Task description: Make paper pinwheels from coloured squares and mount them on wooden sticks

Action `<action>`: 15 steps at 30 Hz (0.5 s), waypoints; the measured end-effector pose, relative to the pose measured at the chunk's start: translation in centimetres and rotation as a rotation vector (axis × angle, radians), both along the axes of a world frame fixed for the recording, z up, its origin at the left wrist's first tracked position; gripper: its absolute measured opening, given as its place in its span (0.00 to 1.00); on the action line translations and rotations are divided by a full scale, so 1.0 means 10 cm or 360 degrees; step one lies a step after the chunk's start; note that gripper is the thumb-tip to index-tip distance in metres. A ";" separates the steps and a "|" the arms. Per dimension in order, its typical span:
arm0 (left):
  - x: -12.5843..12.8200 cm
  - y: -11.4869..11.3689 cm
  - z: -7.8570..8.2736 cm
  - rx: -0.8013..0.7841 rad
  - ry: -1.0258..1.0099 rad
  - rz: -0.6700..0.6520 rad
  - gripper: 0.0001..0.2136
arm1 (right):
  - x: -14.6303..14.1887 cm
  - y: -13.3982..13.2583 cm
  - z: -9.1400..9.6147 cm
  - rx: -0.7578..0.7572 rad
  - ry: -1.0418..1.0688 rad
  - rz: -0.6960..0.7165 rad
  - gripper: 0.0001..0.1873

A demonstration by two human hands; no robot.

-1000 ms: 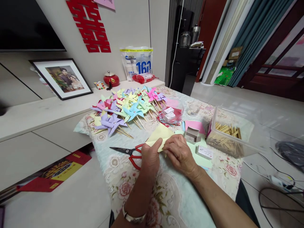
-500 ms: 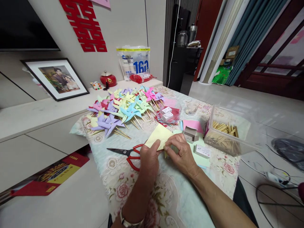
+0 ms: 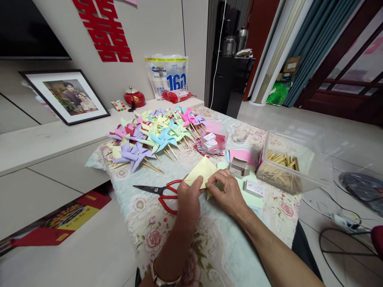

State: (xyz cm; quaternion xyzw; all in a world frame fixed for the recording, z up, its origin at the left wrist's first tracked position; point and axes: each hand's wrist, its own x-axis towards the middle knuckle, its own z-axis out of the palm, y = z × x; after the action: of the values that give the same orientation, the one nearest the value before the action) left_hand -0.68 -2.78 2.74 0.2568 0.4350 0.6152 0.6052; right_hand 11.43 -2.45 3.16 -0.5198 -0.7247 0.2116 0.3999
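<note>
We find the yellow paper (image 3: 202, 170) held between the two hands, over the middle of the table (image 3: 236, 247). The left hand (image 3: 189, 199) pinches its near side, thumb pressed on top and fingers tucked underneath; we judge this the steadying grip, since the paper is thin and would bend without backing. The right hand (image 3: 227, 189) pinches the near right edge between thumb and forefinger, a small grip that we think suits working on one corner. A narrow flap of the same yellow shows below the fingertips; how it is folded we cannot tell.

The scissors (image 3: 158, 190) lie flat to the left, blades pointing away from the left hand and red handles toward it, an arrangement we consider both safe and easy to reach. Whether handle and hand touch, we cannot establish.

Beyond, the pinwheels (image 3: 164, 137) lie heaped at the far left, heads overlapping and sticks slanting toward the near right; we take this as saving room and leaving the near side free for the hands. To the right, a small white box (image 3: 254, 188) and a grey carton (image 3: 239, 167) rest on coloured paper, within easy reach in our opinion. The plastic box (image 3: 278, 185) holds loose golden sticks (image 3: 283, 160); its walls, we judge, prevent them from rolling.
</note>
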 end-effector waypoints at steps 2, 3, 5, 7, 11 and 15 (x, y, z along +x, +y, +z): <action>0.00 0.00 -0.02 0.0014 0.0017 -0.0005 0.13 | 0.00 0.00 0.01 -0.0040 0.0020 -0.0015 0.09; 0.01 0.00 -0.03 0.0021 0.0023 -0.0007 0.13 | 0.00 0.00 0.01 -0.0059 0.0031 -0.0022 0.09; 0.01 0.00 -0.04 0.0018 0.0031 -0.0008 0.13 | 0.01 0.00 0.02 -0.0091 0.0063 -0.0028 0.09; 0.02 0.00 -0.04 -0.0005 0.0032 0.0000 0.15 | 0.01 0.01 0.02 -0.0113 0.0105 -0.0028 0.09; 0.03 -0.01 -0.04 -0.0024 0.0026 0.0016 0.16 | 0.02 0.01 0.02 -0.0144 0.0160 -0.0039 0.08; 0.03 0.00 -0.08 -0.0007 0.0047 0.0002 0.15 | 0.01 0.01 0.02 -0.0159 0.0148 -0.0059 0.08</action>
State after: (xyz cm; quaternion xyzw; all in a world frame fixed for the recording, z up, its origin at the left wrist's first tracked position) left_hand -0.41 -2.76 1.94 0.2641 0.4455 0.6109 0.5989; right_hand 11.55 -2.35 3.34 -0.5420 -0.6842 0.2639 0.4105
